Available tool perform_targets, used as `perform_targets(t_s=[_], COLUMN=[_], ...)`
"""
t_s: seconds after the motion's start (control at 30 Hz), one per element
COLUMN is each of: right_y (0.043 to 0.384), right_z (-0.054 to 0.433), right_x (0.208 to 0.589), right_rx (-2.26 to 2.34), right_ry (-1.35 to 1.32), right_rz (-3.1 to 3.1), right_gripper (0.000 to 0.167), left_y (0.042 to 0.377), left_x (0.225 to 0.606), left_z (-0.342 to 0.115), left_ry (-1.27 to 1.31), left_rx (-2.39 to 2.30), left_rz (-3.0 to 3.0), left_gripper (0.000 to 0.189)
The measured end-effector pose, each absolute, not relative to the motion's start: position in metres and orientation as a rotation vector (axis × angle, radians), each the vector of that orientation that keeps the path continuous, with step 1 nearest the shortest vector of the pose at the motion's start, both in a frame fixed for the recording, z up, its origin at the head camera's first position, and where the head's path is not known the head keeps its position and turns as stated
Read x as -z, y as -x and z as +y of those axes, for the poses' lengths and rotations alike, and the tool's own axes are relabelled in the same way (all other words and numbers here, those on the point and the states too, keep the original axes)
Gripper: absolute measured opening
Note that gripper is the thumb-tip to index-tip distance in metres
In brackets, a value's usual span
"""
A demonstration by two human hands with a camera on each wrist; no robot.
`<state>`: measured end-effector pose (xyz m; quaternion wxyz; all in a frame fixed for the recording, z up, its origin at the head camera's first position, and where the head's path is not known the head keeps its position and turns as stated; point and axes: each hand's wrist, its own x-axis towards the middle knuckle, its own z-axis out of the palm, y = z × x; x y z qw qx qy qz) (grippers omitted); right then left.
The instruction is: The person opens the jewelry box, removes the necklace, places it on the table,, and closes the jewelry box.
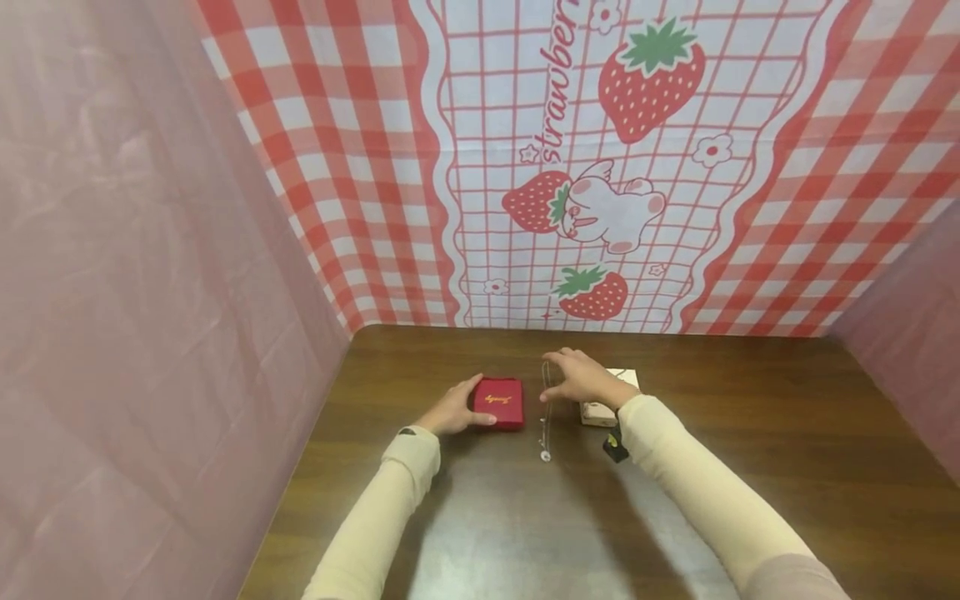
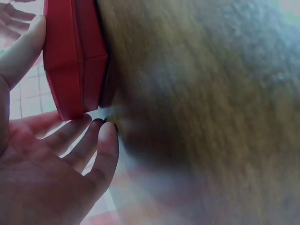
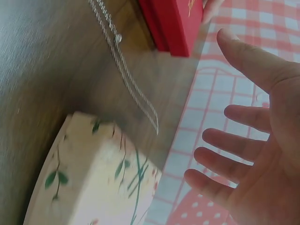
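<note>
A red gift box [image 1: 498,403] with gold lettering on its lid rests on the table. My left hand [image 1: 453,408] grips its left side, the thumb at the near edge and the fingers by the far corner; the left wrist view shows the thumb on one face of the box [image 2: 70,56]. Right of it, a silver chain necklace [image 1: 545,425] lies stretched out, its round pendant toward me. Over the chain's far end hovers my right hand [image 1: 581,377], fingers spread and holding nothing. In the right wrist view, a gap separates that hand [image 3: 262,140] from the necklace [image 3: 123,70].
A cream box with a leafy print [image 1: 597,414] sits partly hidden beneath my right wrist. Close to the right cuff is a small black object with a yellow part [image 1: 615,447]. The brown wooden table [image 1: 487,517] meets a red-and-white strawberry cloth [image 1: 375,208] at the back.
</note>
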<state>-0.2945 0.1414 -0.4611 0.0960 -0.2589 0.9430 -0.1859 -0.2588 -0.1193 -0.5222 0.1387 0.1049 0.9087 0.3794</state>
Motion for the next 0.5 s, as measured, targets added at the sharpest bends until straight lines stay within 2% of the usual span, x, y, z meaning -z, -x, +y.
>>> perform_targets(t_s=[0.5], right_y=[0.295], right_z=[0.197], right_x=[0.468], right_rx=[0.529], right_ry=[0.579], right_rz=[2.81], right_gripper=[0.086], left_y=[0.261], left_x=[0.518], left_z=[-0.124], left_ry=[-0.299], left_rx=[-1.104], left_rz=[2.61], left_gripper=[0.091])
